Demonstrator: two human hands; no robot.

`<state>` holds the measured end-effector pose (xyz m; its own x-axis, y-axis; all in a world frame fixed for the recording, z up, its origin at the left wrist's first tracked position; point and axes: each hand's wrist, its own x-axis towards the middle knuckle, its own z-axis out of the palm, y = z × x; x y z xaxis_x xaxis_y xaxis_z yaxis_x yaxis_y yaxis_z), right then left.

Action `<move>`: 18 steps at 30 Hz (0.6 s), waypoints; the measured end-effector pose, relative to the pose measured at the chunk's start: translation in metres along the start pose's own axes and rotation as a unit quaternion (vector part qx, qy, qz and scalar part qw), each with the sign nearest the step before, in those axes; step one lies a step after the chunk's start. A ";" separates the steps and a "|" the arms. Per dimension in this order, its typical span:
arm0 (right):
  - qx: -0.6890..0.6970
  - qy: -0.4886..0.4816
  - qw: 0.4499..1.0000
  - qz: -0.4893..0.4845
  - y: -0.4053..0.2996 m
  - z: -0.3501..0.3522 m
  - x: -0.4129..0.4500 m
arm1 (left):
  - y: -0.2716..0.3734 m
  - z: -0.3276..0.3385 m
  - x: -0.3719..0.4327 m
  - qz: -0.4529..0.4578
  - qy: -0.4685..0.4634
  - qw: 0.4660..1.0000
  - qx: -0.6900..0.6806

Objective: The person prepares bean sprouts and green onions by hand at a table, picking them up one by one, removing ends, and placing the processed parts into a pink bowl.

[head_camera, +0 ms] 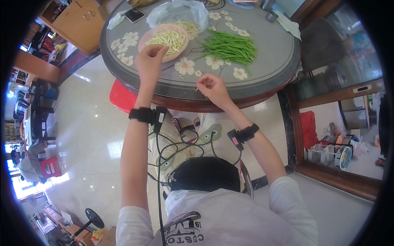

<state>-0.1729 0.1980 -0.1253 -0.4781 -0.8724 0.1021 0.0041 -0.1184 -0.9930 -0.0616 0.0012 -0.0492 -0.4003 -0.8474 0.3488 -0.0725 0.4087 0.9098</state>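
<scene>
My left hand [150, 60] is over the near left rim of a pink plastic basket [186, 41] of bean sprouts [170, 38]. Its thumb and forefinger meet; whether anything sits between them I cannot make out. Lower right, above the table's near edge, my right hand [213, 87] pinches a thin whitish bit of bean sprout [196, 89]. A few sprout scraps [180, 76] lie between the two hands. Behind the basket, more sprouts [190, 28] spill at the mouth of a clear plastic bag [197, 10]. A bundle of slender green vegetable stems [231, 46] rests to the right.
The round table [274, 58] bears a flower pattern. On it are a phone [134, 15], a metal cup [271, 16] and a pale cloth [287, 24]. A red stool [122, 97] stands under its left edge. Black cables [181, 144] from the wrist straps loop over my lap.
</scene>
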 end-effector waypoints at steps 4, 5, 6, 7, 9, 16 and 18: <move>0.054 0.002 0.998 0.032 -0.002 -0.002 0.001 | -0.021 -0.006 0.010 0.044 -0.041 0.991 0.122; 0.081 -0.002 0.996 0.037 -0.002 -0.003 0.001 | -0.023 -0.006 0.010 0.049 -0.041 0.988 0.139; 0.083 0.000 0.996 0.040 0.000 -0.002 0.000 | -0.024 -0.005 0.006 0.047 -0.044 0.988 0.139; 0.080 0.003 0.997 0.007 0.002 -0.002 0.002 | -0.026 -0.005 0.003 0.046 -0.022 0.993 0.107; 0.078 0.006 0.997 -0.024 0.005 -0.001 0.003 | -0.024 -0.005 -0.008 0.043 -0.001 0.996 0.075; 0.114 0.021 0.993 -0.007 0.008 -0.005 0.005 | -0.017 0.018 -0.093 0.021 -0.134 0.990 -0.034; 0.115 0.025 0.993 -0.004 0.007 -0.003 0.004 | -0.024 0.018 -0.102 -0.054 -0.217 0.968 -0.114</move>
<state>-0.1777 0.1948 -0.1316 -0.5219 -0.8470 0.1011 0.1978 -0.2355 -0.9515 -0.0352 0.0835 -0.1104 -0.7515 -0.6382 0.1672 0.0494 0.1983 0.9789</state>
